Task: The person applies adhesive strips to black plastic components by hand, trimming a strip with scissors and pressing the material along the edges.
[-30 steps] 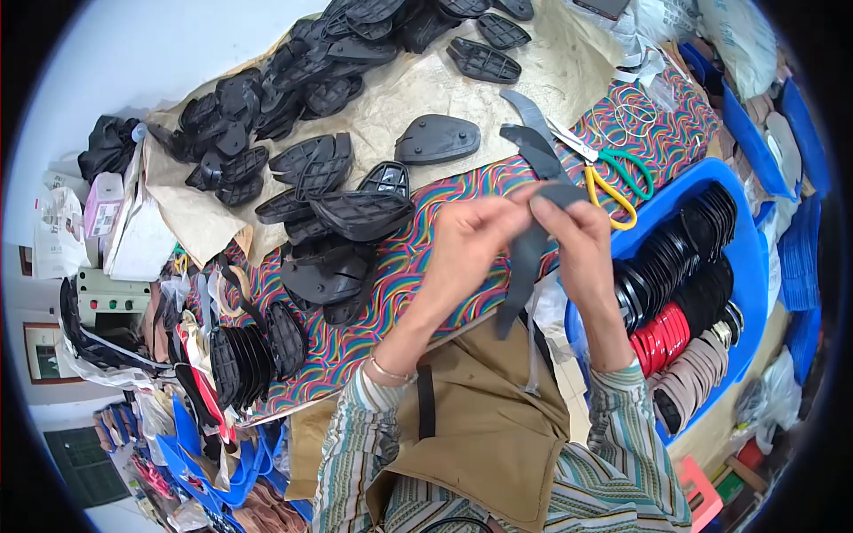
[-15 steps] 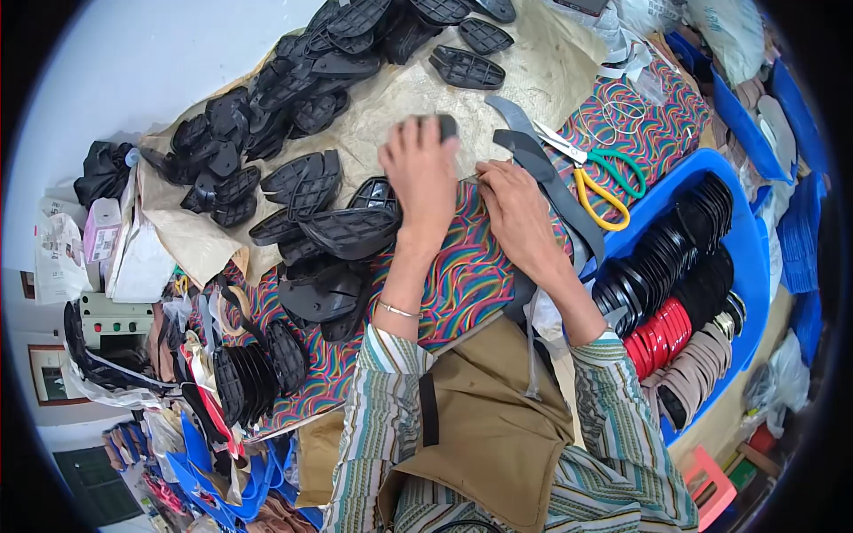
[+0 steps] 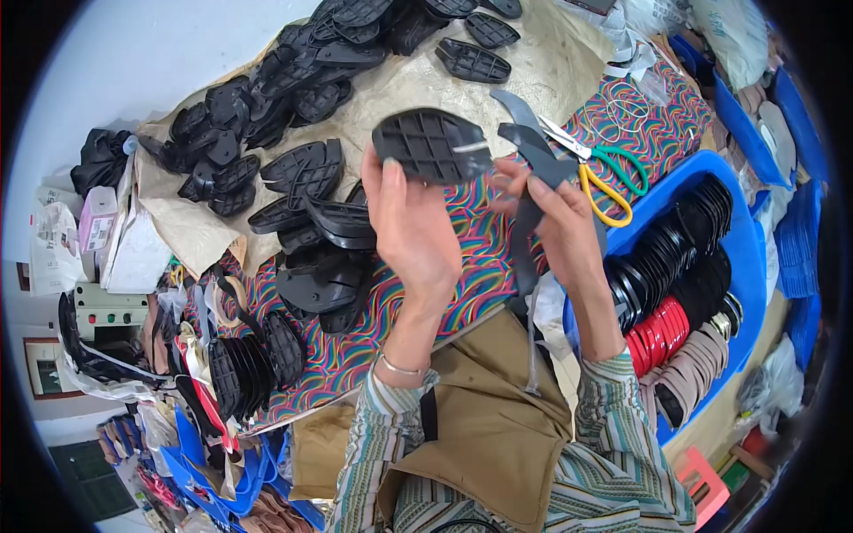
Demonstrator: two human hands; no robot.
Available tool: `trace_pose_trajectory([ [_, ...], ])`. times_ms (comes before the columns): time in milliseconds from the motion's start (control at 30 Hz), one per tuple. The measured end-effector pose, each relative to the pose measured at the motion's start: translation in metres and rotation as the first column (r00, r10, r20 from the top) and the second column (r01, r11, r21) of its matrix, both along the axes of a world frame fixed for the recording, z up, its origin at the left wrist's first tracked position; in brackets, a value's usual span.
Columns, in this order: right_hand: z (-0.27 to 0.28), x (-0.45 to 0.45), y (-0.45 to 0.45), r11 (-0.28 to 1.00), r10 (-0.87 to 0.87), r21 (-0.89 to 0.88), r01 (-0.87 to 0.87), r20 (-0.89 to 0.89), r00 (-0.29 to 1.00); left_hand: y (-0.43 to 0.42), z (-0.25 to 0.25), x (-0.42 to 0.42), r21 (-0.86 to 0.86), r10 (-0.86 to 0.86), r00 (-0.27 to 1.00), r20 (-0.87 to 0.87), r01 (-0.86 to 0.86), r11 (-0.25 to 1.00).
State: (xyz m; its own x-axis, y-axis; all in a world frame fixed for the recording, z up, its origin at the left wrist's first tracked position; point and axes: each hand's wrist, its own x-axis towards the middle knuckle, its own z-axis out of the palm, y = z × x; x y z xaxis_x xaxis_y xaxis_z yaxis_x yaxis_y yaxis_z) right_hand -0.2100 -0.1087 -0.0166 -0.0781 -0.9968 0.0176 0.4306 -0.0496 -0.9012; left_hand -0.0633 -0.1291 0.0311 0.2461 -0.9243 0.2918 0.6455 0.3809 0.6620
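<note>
My left hand is closed on a black shoe sole, its gridded underside facing me and a pale streak near its right end. To the right, my right hand is raised with thumb and fingers apart; its fingertips are slightly blurred and close to the sole's right end. Dark strips lie just behind and beside that hand, partly covered by it. Scissors with one green and one yellow handle rest beyond its fingers. More black soles are stacked left of my left wrist.
A large heap of black soles covers the back left of the brown paper. Patterned cloth covers the table. At right stands a blue bin with black, red and beige pieces. Several upright soles stand at front left.
My left hand has lifted off the paper and turned palm up, bringing the sole's gridded underside into view. My right hand has risen off the table, and its fingers have spread.
</note>
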Motion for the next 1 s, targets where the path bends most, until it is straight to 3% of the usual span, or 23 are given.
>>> trace_pose_trajectory([
  [67,0.007,0.002,0.018,0.989,0.117,0.050,-0.137,0.296,0.948,0.018,-0.003,0.004,0.035,-0.160,0.982,-0.097,0.164,0.986],
  [100,0.006,0.001,0.023,0.989,0.111,0.056,-0.134,0.297,0.949,0.028,-0.005,0.006,0.041,-0.163,0.982,-0.098,0.168,0.985],
  [200,0.000,-0.005,0.037,0.966,0.091,0.227,-0.126,0.157,0.983,0.056,-0.010,0.013,0.139,-0.272,0.960,-0.063,0.279,0.950],
  [233,0.001,-0.005,0.040,0.964,0.092,0.234,-0.127,0.158,0.983,0.063,-0.014,0.023,0.146,-0.270,0.961,-0.065,0.277,0.950],
  [333,0.005,-0.004,0.045,0.979,0.160,0.147,-0.145,-0.095,0.983,0.076,-0.030,0.066,0.346,-0.458,0.889,-0.016,0.435,0.831],
  [367,0.007,-0.004,0.047,0.979,0.183,0.118,-0.164,-0.180,0.966,0.077,-0.029,0.067,0.354,-0.450,0.893,-0.020,0.427,0.832],
  [467,0.013,-0.002,0.052,0.969,0.232,0.028,-0.244,-0.433,0.871,0.073,-0.023,0.070,0.620,-0.582,0.723,0.371,0.274,0.735],
  [600,0.020,0.007,0.058,0.977,0.211,0.039,-0.208,-0.267,0.940,0.070,-0.027,0.072,0.606,-0.634,0.657,0.408,0.325,0.726],
  [633,0.021,0.005,0.058,0.976,0.218,0.045,-0.214,-0.268,0.938,0.072,-0.030,0.072,0.609,-0.633,0.661,0.403,0.323,0.725],
  [700,0.025,-0.009,0.056,0.981,-0.035,0.180,0.075,-0.218,0.975,0.080,-0.039,0.074,0.607,-0.552,0.780,0.294,0.293,0.738],
  [767,0.042,-0.035,0.066,0.985,0.013,0.170,0.023,-0.208,0.978,0.085,-0.044,0.073,0.611,-0.497,0.836,0.231,0.273,0.743],
  [1000,0.022,-0.006,0.074,0.939,0.234,0.311,-0.146,-0.269,0.934,0.093,-0.048,0.058,0.496,-0.365,0.836,0.408,0.133,0.858],
])
